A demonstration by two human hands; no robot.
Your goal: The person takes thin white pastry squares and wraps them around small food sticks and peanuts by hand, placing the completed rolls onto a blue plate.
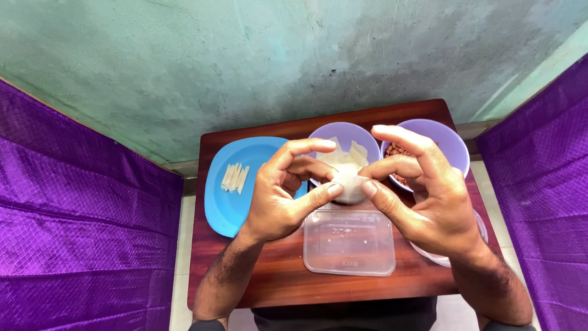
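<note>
Both hands are raised over a small wooden table (257, 282). My left hand (282, 196) and my right hand (422, 196) together pinch a pale dough wrapper (349, 181) between thumbs and forefingers; it looks folded into a small rounded parcel. Behind it stands a lilac bowl (343, 132) with more pale wrappers in it. Another lilac bowl (447, 141) at the right holds a reddish-brown filling (395, 150). Below the hands lies a clear rectangular plastic container (349, 242).
A blue plate (229, 202) on the table's left carries several folded pale pieces (235, 178). A clear round dish (481, 230) shows under my right wrist. Purple quilted cloth (73, 227) hangs on both sides; a green wall is beyond.
</note>
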